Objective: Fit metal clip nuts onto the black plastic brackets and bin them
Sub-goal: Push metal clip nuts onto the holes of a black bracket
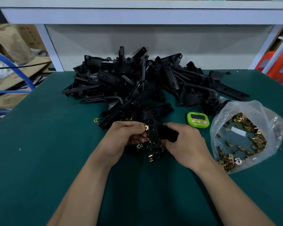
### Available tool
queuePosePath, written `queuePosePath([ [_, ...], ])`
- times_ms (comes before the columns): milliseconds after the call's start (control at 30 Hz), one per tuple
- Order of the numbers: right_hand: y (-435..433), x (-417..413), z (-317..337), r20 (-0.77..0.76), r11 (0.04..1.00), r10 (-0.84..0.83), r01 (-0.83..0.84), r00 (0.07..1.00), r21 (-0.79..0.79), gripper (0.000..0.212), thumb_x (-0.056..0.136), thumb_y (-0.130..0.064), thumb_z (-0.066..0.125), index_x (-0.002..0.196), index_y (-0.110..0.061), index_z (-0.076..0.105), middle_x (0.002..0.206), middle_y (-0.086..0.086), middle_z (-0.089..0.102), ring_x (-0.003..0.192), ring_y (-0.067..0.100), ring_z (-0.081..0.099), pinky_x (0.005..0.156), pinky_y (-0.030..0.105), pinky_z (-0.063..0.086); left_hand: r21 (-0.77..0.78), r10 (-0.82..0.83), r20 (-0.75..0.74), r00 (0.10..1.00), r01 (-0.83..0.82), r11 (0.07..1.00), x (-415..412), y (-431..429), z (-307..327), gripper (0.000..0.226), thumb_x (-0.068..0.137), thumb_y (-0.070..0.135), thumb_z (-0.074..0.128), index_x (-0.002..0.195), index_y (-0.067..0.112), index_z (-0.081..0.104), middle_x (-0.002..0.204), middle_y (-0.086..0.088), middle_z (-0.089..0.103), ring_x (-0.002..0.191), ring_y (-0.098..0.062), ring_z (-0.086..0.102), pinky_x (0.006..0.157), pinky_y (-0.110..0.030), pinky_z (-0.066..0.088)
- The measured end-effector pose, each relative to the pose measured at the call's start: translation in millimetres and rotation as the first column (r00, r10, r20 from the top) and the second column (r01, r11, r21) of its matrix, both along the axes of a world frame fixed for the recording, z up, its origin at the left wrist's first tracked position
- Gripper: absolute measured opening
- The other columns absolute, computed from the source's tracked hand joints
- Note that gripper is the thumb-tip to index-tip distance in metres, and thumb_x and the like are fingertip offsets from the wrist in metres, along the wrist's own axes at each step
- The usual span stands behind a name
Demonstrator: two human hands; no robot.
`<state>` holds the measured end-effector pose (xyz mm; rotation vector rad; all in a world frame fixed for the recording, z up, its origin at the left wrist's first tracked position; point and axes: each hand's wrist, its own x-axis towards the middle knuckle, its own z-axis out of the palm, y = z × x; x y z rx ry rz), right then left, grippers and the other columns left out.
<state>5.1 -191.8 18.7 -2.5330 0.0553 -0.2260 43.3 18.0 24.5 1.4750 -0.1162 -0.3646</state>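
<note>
Left grip (126,136) pinches a clip nut (146,128) against the bracket (153,136) that right grip (184,142) clasps.

a heap of brackets (142,82) lies at the back of the table (39,160); before it, both hands meet over loose clip nuts (151,158); right of them stands a timer (197,119), and further right a bag (248,136) with clip nuts in it

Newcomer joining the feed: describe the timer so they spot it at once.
Find the heap of black brackets at the back of the green table. In front of its right end, left of the clear bag of clip nuts, lies the timer. It alone is bright lime green, with three pink buttons.
</note>
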Motion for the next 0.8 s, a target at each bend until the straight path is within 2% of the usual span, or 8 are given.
queuePosePath([
  [233,-1,0,1,-0.035,0.999,0.021,-0.02,0.999,0.025,0.046,0.082,-0.033,0.074,0.122,-0.05,0.06,0.098,-0.017,0.071,0.09,0.015,0.066,0.077,0.04,0.057,0.019,-0.04,-0.017,0.999,0.04,0.999,0,1,1,0.017,0.093,0.012,0.066,0.087,0.012,0.081,0.08,-0.008,0.073,0.07,-0.013,0.066,0.065,-0.019,0.053],
  [433,-2,0,2,-0.051,0.999,0.023,-0.021,0.998,0.036,0.048,0.08,-0.032,0.075,0.12,-0.054,0.059,0.093,-0.017,0.071,0.087,0.014,0.066,0.075,0.04,0.057,0.033,-0.053,-0.023,0.998,0.054,0.998,-1,3,4,0.018,0.094,0.009,0.065,0.088,0.01,0.082,0.078,-0.007,0.072,0.069,-0.013,0.066,0.065,-0.02,0.054],
  [600,-2,0,3,-0.062,1.0,0.008,-0.007,0.998,0.016,0.05,0.081,-0.031,0.074,0.117,-0.057,0.052,0.088,-0.016,0.07,0.083,0.017,0.066,0.073,0.04,0.057,0.101,-0.019,0.012,1.0,0.018,0.995,-4,-1,3,0.015,0.093,0.007,0.068,0.088,0.007,0.082,0.086,-0.018,0.075,0.071,-0.018,0.067,0.065,-0.021,0.055],
  [700,-2,0,5,-0.052,1.0,-0.008,0.008,0.999,0.007,0.055,0.081,-0.032,0.074,0.117,-0.06,0.044,0.085,-0.016,0.069,0.079,0.016,0.066,0.071,0.039,0.058,0.077,0.047,-0.004,0.999,-0.046,0.996,-5,-6,1,0.015,0.093,0.009,0.069,0.085,0.008,0.082,0.077,-0.012,0.074,0.065,-0.015,0.067,0.061,-0.02,0.054],
  [800,-1,-1,5,-0.049,1.0,-0.009,0.009,0.999,0.003,0.055,0.082,-0.032,0.074,0.12,-0.059,0.045,0.086,-0.016,0.07,0.079,0.017,0.066,0.072,0.04,0.058,0.054,0.081,-0.031,0.996,-0.079,0.995,-6,-8,2,0.017,0.092,0.009,0.069,0.081,0.01,0.082,0.075,-0.011,0.074,0.063,-0.014,0.066,0.059,-0.02,0.054],
])
